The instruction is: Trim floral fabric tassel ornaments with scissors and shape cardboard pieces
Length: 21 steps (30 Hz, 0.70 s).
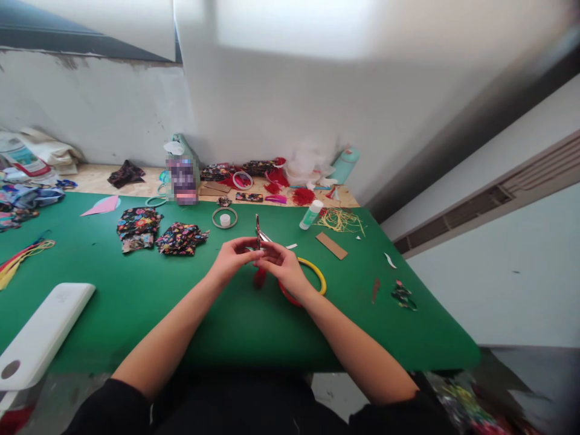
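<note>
The left hand (233, 258) and right hand (287, 269) pinch a thin dark strip (258, 226) upright, maybe to keep it steady. A glue stick (311, 215) is farther right, perhaps for easy reach.

Loads of room on the desk (235, 329) between the forearms (174, 326), but a ring (323, 284) crowds the space under the right hand (290, 270).

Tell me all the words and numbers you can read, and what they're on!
None can be read clearly.
White tube: green print, too small.
White device on the left: faint mark, too blurred.
Container, far left: label too blurred.
Upright pack at the back: pixelated.
</note>
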{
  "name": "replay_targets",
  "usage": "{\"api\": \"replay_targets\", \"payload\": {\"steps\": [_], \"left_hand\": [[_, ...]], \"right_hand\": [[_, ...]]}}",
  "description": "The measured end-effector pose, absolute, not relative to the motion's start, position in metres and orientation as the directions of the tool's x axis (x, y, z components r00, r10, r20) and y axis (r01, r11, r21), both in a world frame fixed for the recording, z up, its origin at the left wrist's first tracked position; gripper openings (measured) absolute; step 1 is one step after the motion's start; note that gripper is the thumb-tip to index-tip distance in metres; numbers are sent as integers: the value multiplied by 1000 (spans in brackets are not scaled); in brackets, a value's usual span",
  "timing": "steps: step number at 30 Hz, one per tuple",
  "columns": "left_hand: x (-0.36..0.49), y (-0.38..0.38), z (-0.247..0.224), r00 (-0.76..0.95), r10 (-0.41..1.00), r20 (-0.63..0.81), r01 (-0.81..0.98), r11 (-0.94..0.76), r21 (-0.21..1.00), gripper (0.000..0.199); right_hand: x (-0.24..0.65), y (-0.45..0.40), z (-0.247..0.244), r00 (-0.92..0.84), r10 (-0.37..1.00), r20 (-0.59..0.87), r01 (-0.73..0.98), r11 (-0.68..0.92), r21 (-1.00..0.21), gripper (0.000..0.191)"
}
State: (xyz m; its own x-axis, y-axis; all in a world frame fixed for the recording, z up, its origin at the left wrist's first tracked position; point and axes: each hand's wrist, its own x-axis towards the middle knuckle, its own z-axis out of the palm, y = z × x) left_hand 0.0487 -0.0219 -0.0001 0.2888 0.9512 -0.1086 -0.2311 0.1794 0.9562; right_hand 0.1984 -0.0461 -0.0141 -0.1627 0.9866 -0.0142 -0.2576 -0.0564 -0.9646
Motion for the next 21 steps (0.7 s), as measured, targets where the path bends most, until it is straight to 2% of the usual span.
{"api": "replay_targets", "payload": {"steps": [8, 11, 13, 17, 21], "left_hand": [[49, -22, 2, 262, 964, -54, -214, 113, 970, 45], [49, -23, 0, 233, 972, 11, -87, 9, 996, 45], [48, -23, -1, 203, 973, 111, 33, -120, 992, 42], [48, -26, -1, 236, 928, 287, 227, -340, 913, 33], [49, -29, -1, 284, 914, 289, 155, -341, 927, 34]], "right_hand": [[198, -47, -16, -194, 981, -6, -196, -45, -980, 51], [200, -45, -18, -175, 983, 51, -134, 28, -991, 48], [202, -44, -17, -128, 986, 105, -109, 91, -990, 45], [206, -43, -11, -73, 982, 174, -186, 158, -970, 45], [209, -43, -6, -77, 976, 204, -213, 184, -960, 48]]}}
